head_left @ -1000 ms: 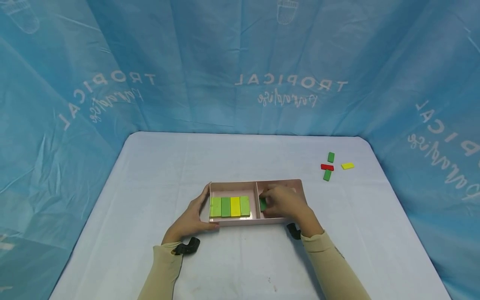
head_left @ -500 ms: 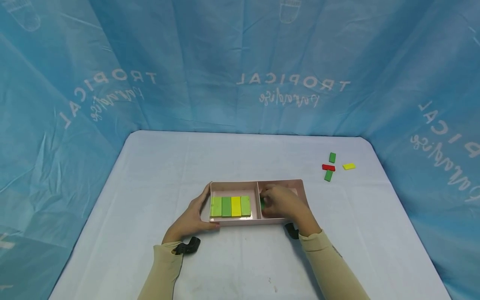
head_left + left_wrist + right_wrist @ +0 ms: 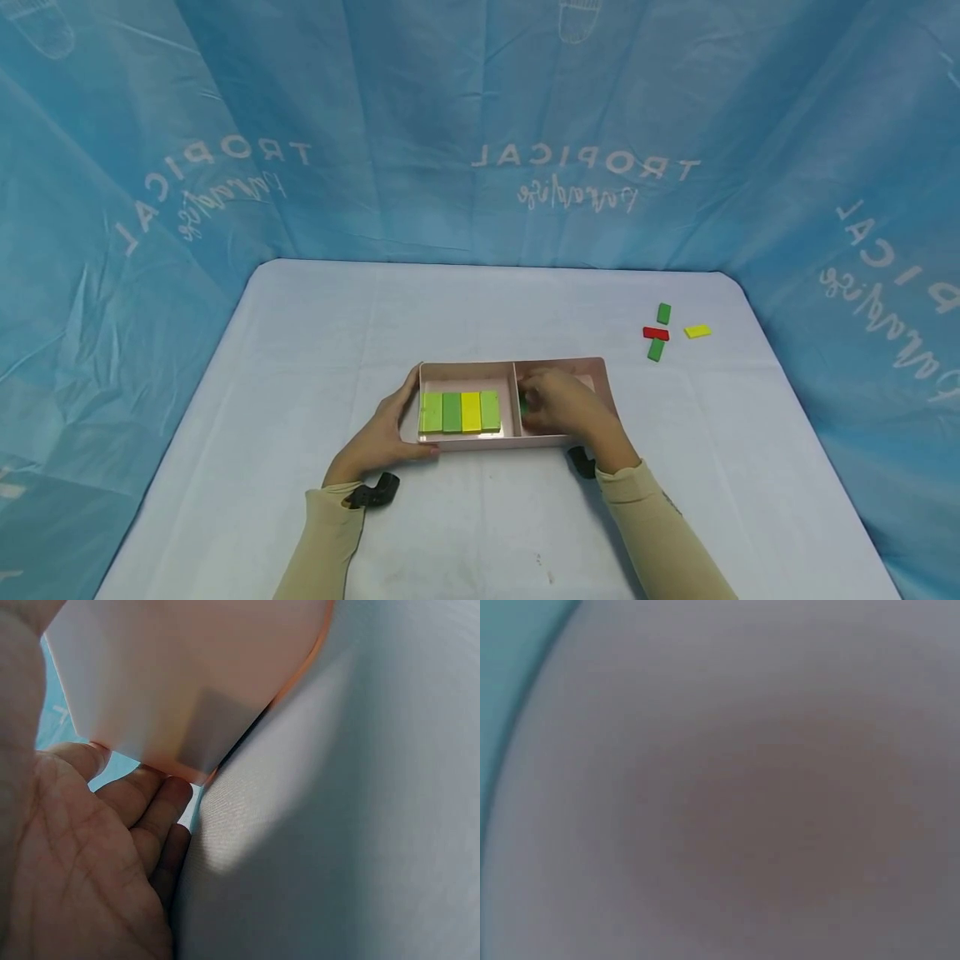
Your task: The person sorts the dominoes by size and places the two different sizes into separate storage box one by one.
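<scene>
A pale pink box [image 3: 480, 445] with two compartments lies on the table. My left hand [image 3: 378, 437] holds its left end, thumb along the front wall and fingers at the back corner. Close up in the left wrist view, its fingers curl against the outer wall of the box. Four-sided flat blocks stand in a row in the left compartment: light green [image 3: 431, 412], green [image 3: 452, 412], yellow [image 3: 470, 412] and light green [image 3: 490, 411]. In the right compartment my right hand [image 3: 570, 408] pinches a green block [image 3: 523, 404] beside the divider, mostly hidden by the fingers. The right wrist view is blurred.
At the table's far right lie a red block [image 3: 656, 333], two green blocks [image 3: 663, 313] and a yellow block [image 3: 697, 332]. The white-covered table [image 3: 375, 317] meets a blue curtain [image 3: 420, 208] at the back and sides.
The right hand has shifted very slightly left at the divider, and less of the green block shows. The left hand and the box keep their places.
</scene>
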Demonstrator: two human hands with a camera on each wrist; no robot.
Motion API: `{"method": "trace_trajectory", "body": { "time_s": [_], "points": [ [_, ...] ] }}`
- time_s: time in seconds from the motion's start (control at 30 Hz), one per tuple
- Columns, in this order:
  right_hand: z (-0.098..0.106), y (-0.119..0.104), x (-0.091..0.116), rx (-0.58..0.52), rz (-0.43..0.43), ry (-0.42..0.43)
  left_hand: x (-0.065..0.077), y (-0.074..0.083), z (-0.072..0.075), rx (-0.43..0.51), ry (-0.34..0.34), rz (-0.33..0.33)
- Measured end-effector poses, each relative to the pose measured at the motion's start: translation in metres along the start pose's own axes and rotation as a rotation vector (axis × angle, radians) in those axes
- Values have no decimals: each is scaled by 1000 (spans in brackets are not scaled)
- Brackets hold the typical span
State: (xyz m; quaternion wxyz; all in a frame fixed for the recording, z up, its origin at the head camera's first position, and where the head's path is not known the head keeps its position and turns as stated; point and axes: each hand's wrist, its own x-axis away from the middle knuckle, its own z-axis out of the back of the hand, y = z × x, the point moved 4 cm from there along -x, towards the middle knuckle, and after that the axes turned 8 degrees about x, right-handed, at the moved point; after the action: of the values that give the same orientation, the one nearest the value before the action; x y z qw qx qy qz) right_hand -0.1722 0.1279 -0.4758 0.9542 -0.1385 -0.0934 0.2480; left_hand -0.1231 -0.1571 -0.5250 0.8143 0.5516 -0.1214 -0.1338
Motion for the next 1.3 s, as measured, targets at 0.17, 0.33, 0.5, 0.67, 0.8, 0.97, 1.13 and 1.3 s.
{"method": "trace_trajectory", "body": {
  "time_s": [0.17, 0.33, 0.5, 0.67, 0.8, 0.97, 1.13, 1.3],
  "points": [
    [0, 0, 0, -5, 18, 18, 0, 1, 0, -7, -1, 5],
    [0, 0, 1, 21, 26, 15, 0, 3, -1, -3, -2, -2],
    [0, 1, 2, 66, 28, 6, 1, 3, -2, 10, -7, 1],
    [1, 0, 2, 63, 34, 13, 0, 2, -2, -5, -3, 2],
    [2, 0, 3, 57, 29, 26, 0, 0, -1, -21, 0, 2],
    [3, 2, 4, 46, 37, 43, -1, 2, 0, -22, -2, -19],
    [9, 6, 8, 27, 69, 83, 0, 2, 0, -16, -4, -24],
    [22, 13, 18, -35, 66, 116, -1, 3, 0, -5, -7, -30]
  ]
}}
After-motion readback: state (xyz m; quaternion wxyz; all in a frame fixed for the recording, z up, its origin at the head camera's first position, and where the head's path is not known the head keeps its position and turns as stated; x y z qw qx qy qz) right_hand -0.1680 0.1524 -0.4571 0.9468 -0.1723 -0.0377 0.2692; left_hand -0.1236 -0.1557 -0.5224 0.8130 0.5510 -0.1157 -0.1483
